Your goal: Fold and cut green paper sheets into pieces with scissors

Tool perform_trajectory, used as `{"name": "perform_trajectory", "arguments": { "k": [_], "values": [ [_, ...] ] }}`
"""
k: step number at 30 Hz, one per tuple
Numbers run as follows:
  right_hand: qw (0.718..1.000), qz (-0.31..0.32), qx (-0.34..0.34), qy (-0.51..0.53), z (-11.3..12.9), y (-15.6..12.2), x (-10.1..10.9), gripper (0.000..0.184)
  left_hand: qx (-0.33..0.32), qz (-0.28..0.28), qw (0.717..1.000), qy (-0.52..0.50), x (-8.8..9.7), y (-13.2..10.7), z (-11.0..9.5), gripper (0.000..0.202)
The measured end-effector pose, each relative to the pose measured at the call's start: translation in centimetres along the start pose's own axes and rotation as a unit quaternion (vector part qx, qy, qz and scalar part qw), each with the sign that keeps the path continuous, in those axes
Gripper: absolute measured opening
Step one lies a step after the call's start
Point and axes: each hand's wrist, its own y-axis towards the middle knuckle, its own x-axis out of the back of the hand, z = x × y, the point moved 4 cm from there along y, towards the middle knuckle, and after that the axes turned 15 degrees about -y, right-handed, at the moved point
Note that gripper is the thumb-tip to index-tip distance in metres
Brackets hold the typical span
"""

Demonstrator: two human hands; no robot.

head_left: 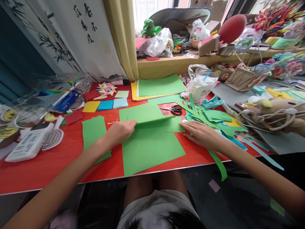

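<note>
My left hand (125, 129) is closed on the near left edge of a green paper sheet (143, 113), which is lifted and bent over. Beneath it, a flat green sheet (152, 156) reaches to the table's front edge. My right hand (201, 133) lies palm down with its fingers stretched out, fingertips at the right edge of the green paper. Black-handled scissors (175, 110) rest just behind the lifted sheet. Left of my left hand is a stack of cut green paper (94, 132).
Green paper scraps (214, 115) pile up at the right, one strip hanging over the edge. Behind are stacked coloured sheets (162, 86) and a plastic bag (201, 84). Small coloured squares (105, 105), a white bottle (30, 143) and a hairbrush (53, 136) lie on the left.
</note>
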Motion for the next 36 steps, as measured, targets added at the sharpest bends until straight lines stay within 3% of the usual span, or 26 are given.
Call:
{"name": "perform_trajectory", "arguments": {
  "k": [5, 9, 12, 17, 20, 23, 25, 27, 31, 34, 36],
  "values": [
    [1.0, -0.018, -0.015, -0.019, 0.8, 1.4, -0.1, 0.041, 0.116, -0.169, 0.978, -0.044, 3.2, 1.1, 3.0, 0.029],
    [1.0, -0.008, -0.012, -0.002, 1.4, 3.2, -0.3, 0.044, 0.14, -0.232, 0.961, -0.044, 4.6, 1.7, 4.0, 0.029],
    [1.0, -0.006, 0.009, -0.008, 1.7, 4.2, -0.7, 0.04, 0.131, -0.222, 0.965, -0.042, 3.8, 2.2, 4.0, 0.031],
    [0.998, -0.003, 0.036, -0.05, 1.9, 5.1, -0.8, 0.034, 0.099, -0.151, 0.983, -0.04, 0.6, 2.8, 3.7, 0.033],
    [0.998, -0.019, 0.027, -0.059, 2.2, 5.2, 1.0, 0.029, 0.103, -0.142, 0.982, -0.071, -0.8, 2.7, 3.7, 0.033],
    [0.997, -0.067, -0.018, 0.027, 2.4, 5.1, 4.7, 0.022, 0.097, -0.123, 0.974, -0.162, -2.0, 2.2, 3.9, 0.03],
    [0.982, -0.048, -0.101, 0.153, 1.7, 5.3, 6.6, 0.018, 0.091, -0.106, 0.958, -0.252, -2.7, 1.9, 4.1, 0.025],
    [0.938, 0.024, -0.187, 0.29, 0.7, 5.7, 7.0, 0.018, 0.081, -0.092, 0.942, -0.313, -3.2, 1.8, 4.3, 0.02],
    [0.867, 0.11, -0.248, 0.418, -0.9, 7.5, 4.8, 0.025, 0.065, -0.086, 0.917, -0.385, -3.3, 2.0, 4.7, 0.026],
    [0.832, 0.188, -0.238, 0.464, -0.9, 9.0, 1.6, 0.027, 0.155, -0.139, 0.896, -0.391, -3.0, 1.8, 5.9, 0.029],
    [0.827, 0.222, -0.227, 0.464, -0.8, 9.9, 0.0, 0.028, 0.241, -0.188, 0.884, -0.354, -2.7, 1.3, 6.9, 0.03]
  ]
}}
